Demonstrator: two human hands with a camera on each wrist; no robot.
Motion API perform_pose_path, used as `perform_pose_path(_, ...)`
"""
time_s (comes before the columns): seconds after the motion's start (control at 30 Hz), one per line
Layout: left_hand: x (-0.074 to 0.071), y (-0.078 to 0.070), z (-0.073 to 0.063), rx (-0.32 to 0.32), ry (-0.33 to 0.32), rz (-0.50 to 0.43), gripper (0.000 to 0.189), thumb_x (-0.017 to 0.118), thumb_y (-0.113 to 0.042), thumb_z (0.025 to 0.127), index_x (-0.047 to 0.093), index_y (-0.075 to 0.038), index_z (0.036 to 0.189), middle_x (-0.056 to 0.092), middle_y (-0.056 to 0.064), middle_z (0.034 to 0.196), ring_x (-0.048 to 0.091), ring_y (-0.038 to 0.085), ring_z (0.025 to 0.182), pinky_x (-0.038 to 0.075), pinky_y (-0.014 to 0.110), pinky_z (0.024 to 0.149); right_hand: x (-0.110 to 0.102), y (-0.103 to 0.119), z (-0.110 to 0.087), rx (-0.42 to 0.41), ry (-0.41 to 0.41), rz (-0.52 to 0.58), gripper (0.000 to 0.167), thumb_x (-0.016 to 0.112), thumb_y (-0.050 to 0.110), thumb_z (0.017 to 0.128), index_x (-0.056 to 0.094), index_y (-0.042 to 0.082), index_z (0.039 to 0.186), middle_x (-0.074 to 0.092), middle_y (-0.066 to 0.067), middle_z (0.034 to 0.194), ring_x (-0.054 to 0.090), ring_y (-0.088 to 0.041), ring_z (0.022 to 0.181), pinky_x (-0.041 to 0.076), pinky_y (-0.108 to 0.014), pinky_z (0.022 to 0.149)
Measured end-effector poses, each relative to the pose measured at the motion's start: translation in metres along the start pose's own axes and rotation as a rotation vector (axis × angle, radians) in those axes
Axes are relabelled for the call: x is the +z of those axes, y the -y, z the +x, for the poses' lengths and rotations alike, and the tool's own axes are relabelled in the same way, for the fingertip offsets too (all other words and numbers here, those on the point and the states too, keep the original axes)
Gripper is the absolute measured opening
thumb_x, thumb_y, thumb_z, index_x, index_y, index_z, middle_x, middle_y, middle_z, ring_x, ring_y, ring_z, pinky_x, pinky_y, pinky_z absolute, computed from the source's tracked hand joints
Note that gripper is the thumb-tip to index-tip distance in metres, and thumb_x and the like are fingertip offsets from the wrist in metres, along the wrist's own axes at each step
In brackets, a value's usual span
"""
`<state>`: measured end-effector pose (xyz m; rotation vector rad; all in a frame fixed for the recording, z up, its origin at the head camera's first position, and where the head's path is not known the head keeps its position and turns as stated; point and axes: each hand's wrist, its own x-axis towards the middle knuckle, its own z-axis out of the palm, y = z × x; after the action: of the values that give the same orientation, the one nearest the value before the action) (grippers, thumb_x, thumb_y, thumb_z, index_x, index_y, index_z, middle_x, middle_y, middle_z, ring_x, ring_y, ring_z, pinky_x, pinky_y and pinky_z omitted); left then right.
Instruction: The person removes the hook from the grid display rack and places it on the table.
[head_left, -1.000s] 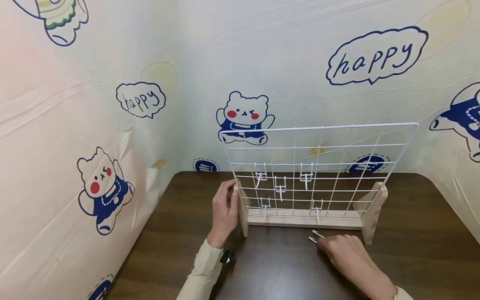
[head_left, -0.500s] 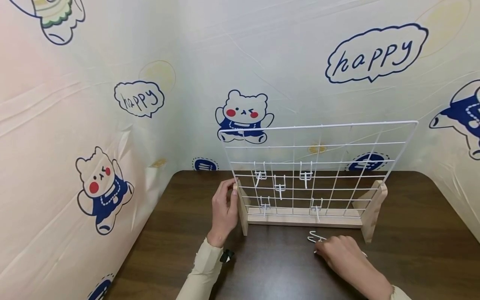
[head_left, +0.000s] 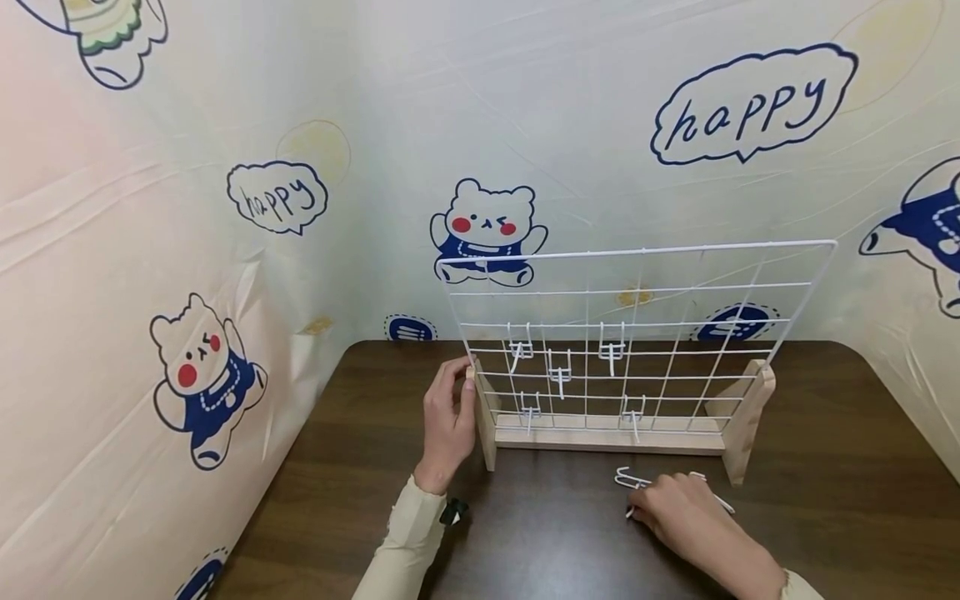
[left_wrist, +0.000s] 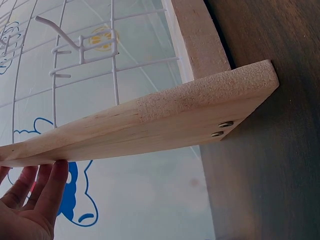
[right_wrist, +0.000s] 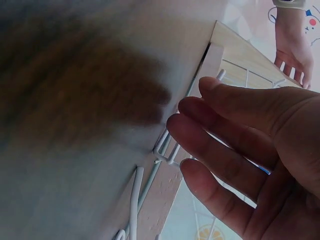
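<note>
A white wire grid rack point(head_left: 637, 251) on a pale wooden base stands on the table, with several white wire hooks point(head_left: 559, 373) hung in it. My left hand point(head_left: 448, 417) rests at its left wooden upright point(left_wrist: 145, 132); in the left wrist view, nearly straight fingertips point(left_wrist: 59, 167) touch the outer face. In front of the base my right hand point(head_left: 678, 508) is low at the table, fingers curled over a loose wire hook point(head_left: 628, 478), partly hidden beneath it. The right wrist view shows bent fingers point(right_wrist: 192, 130) over white wire, with the thumb just above the index finger.
Another white wire piece point(head_left: 723, 502) shows at the right of my right hand, close to the right wooden upright point(head_left: 750, 425). A printed cloth backdrop point(head_left: 360, 250) stands behind and left of the dark wooden table point(head_left: 337, 500).
My right hand has drawn slightly toward me, and the hook at its fingers has shifted and turned. More wire shows at its right. The left hand and rack stay in place.
</note>
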<state>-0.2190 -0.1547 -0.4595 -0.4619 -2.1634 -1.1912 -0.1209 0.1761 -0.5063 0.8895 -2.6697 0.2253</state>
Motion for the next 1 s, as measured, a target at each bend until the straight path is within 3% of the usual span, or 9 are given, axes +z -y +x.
perform_pose_path(0.23,0.0,-0.0001,0.001,0.003,0.005,-0.001,0.026,0.053,-0.014,0.108,0.065,-0.008,0.131,0.069,0.009,0.124,0.069,0.02,0.104,0.065,0.04,0.083,-0.0014,0.0002,0.0008,-0.014,0.017,0.022,0.027,0.089,0.023,0.075,0.063,0.029,0.066,0.059,0.011,0.055,0.054,-0.011,0.048,0.031,-0.029,0.044)
perform_pose_path(0.53,0.0007,0.0021,-0.0002,0.008,-0.001,-0.02,0.027,0.053,-0.012,0.107,0.065,-0.008,0.131,0.069,0.009,0.124,0.069,0.02,0.104,0.065,0.044,0.083,-0.0003,0.0002,-0.0001,-0.038,0.028,0.039,0.028,0.089,0.021,0.075,0.062,0.028,0.068,0.059,0.011,0.056,0.054,-0.01,0.048,0.034,-0.029,0.044)
perform_pose_path(0.77,0.001,0.0018,0.0,-0.01,-0.002,-0.027,0.027,0.053,-0.013,0.107,0.065,-0.013,0.132,0.07,0.007,0.125,0.069,0.019,0.105,0.066,0.043,0.081,0.0006,0.0006,-0.0009,-0.056,0.001,-0.003,0.028,0.089,0.022,0.074,0.062,0.027,0.068,0.059,0.008,0.055,0.055,-0.014,0.047,0.033,-0.031,0.043)
perform_pose_path(1.0,0.0008,0.0012,0.0004,-0.006,0.003,-0.004,0.027,0.053,-0.014,0.107,0.064,-0.006,0.131,0.069,0.008,0.125,0.068,0.02,0.103,0.066,0.04,0.08,-0.0034,0.0009,-0.0013,-0.059,0.031,0.027,0.026,0.088,0.023,0.077,0.063,0.028,0.07,0.057,0.009,0.054,0.053,-0.011,0.046,0.032,-0.029,0.043)
